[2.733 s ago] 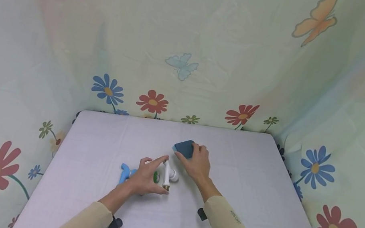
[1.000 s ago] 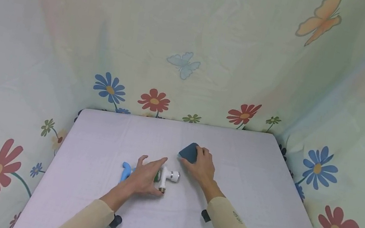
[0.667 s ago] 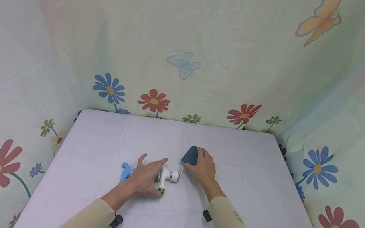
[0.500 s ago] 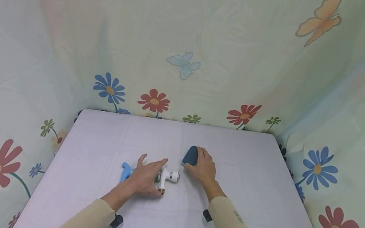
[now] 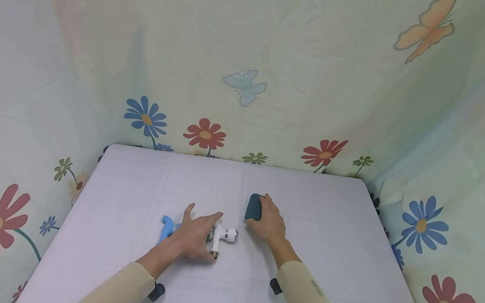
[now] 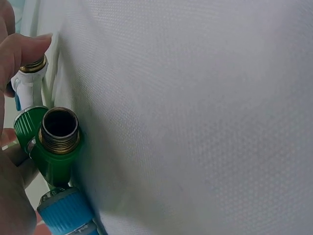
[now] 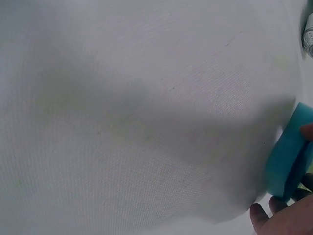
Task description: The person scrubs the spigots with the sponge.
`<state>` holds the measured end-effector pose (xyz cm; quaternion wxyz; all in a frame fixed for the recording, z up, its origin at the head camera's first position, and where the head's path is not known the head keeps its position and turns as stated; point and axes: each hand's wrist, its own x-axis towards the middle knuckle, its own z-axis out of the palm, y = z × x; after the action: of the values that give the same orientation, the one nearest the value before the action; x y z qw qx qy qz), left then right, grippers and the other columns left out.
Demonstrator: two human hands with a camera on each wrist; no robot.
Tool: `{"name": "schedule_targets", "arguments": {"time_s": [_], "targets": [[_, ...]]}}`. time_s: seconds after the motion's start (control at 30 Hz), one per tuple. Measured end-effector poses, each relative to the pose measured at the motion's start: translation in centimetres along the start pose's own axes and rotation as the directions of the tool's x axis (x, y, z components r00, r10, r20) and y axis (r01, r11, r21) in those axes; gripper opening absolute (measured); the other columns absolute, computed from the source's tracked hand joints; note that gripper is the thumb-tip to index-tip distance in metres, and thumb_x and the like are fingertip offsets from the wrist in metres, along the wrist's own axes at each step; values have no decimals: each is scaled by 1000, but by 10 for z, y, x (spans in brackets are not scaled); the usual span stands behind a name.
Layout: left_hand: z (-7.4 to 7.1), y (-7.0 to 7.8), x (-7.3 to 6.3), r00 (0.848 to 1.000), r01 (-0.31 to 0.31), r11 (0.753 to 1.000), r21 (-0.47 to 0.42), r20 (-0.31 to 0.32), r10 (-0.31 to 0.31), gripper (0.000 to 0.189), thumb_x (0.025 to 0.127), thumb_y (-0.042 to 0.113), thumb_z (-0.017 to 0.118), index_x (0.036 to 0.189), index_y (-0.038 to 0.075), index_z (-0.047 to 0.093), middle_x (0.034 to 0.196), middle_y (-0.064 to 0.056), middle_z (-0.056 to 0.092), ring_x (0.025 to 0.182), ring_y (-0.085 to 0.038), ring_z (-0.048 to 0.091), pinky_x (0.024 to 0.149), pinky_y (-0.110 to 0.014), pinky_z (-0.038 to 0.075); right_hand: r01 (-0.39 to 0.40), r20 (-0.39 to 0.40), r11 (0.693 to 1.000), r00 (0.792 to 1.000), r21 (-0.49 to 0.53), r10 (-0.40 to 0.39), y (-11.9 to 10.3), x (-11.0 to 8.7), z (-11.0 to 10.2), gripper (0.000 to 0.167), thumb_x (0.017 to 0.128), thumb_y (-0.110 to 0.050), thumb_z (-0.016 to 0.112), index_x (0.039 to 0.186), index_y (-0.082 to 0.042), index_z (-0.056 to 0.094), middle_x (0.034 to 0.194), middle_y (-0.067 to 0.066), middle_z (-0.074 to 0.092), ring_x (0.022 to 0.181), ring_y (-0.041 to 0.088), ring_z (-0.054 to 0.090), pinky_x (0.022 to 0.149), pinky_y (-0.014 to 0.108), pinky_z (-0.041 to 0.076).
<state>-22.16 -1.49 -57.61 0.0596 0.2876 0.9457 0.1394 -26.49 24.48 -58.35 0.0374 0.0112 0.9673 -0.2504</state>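
My left hand [image 5: 193, 237] spans a white angle valve [image 5: 217, 236], its index finger at the far end and its thumb at the brass threaded end. In the left wrist view, a green valve [image 6: 54, 164] with an open threaded mouth lies beside the white one. Below it in that view is a ribbed blue knob [image 6: 66, 210]. A blue valve [image 5: 167, 226] shows past the left hand in the head view, partly hidden by it. My right hand [image 5: 270, 223] holds a dark teal sponge [image 5: 254, 207] by its sides, lighter blue in the right wrist view.
The table [image 5: 334, 211] is covered with a white cloth. Flower-printed curtains [image 5: 281, 99] stand around its back and sides. A black wrist-strap part [image 5: 275, 286] hangs under the right sleeve, and another black part [image 5: 156, 292] under the left.
The white valve has come down from a tilted hold to lie beside the green one, its knob to the right. My right hand has moved the sponge rightward and turned it more upright.
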Motion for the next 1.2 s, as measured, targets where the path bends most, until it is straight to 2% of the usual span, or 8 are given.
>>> {"name": "schedule_targets", "arguments": {"time_s": [0.43, 0.77, 1.0, 1.2], "targets": [[-3, 1, -1, 1000, 9, 1000, 12, 26, -9, 128, 64, 62, 92, 164, 17, 28, 156, -3, 55, 142, -19, 55, 125, -69, -4, 58, 4, 997, 998, -57, -58, -2, -4, -3, 73, 91, -17, 61, 160, -6, 37, 171, 15, 26, 156, 43, 28, 124, 63, 28], [-3, 0, 1, 999, 16, 1000, 27, 45, -17, 128, 63, 63, 91, 165, 18, 27, 159, -2, 52, 144, -19, 52, 125, -70, -3, 77, 2, 994, 997, -84, -77, 4, -3, -1, 70, 93, -10, 52, 161, -9, 37, 172, 13, 27, 156, 46, 26, 124, 65, 27], [-7, 5, -1, 998, 19, 998, 57, 65, -23, 124, 63, 64, 91, 163, 19, 32, 155, -2, 55, 142, -19, 53, 126, -70, -2, 91, 4, 991, 996, -102, -91, 3, -4, -3, 68, 94, -9, 52, 160, -8, 39, 171, 13, 29, 155, 45, 29, 124, 64, 29], [-8, 8, -1, 997, -2, 992, 126, 78, -8, 116, 64, 68, 89, 157, 17, 44, 153, -2, 57, 141, -19, 54, 126, -70, 0, 92, 7, 988, 996, -121, -92, 2, -7, -6, 67, 95, -10, 54, 160, -9, 40, 170, 12, 30, 154, 44, 31, 123, 63, 31]]}}
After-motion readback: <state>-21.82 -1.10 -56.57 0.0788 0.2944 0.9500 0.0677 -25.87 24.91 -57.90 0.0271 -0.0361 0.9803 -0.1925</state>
